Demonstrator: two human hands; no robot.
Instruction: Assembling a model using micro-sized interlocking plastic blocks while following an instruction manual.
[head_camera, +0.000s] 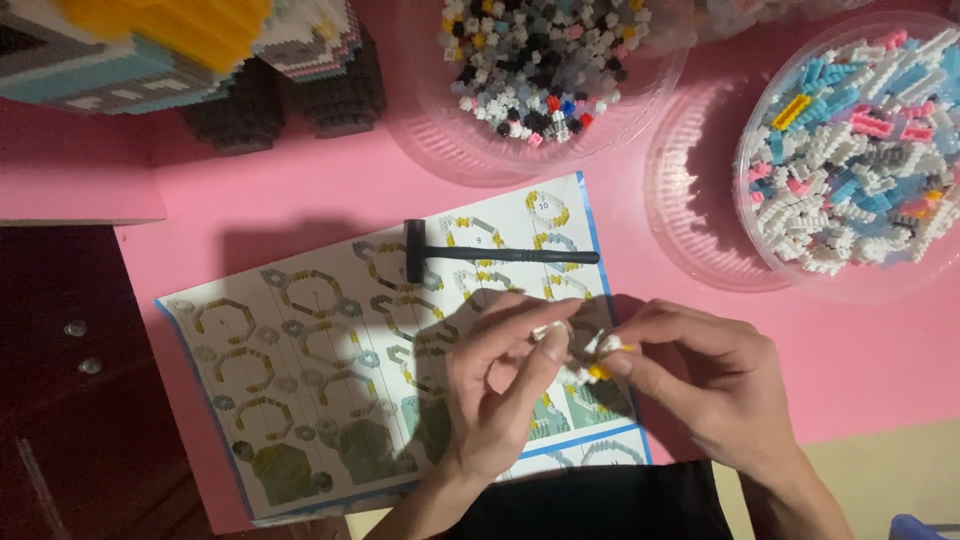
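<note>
1. Hands: left hand (500, 385) and right hand (700, 385) meet fingertip to fingertip, both pinching one small brick piece (590, 355).
2. Piece: white with yellow bits, partly hidden by fingers, held above the instruction sheet (330, 380).
3. Surroundings: sheet lies on the pink worktop (860, 340), its corner reaching the near edge; black hammer (490, 254) on the sheet; two clear bowls of bricks (860, 150) (545, 70) behind; bare worktop right of the hands.
4. Pose: both wrists enter from below, palms angled inward.

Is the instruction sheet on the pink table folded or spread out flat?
Spread flat: the instruction sheet lies open on the pink table, a small black hammer resting across its top edge.
</note>
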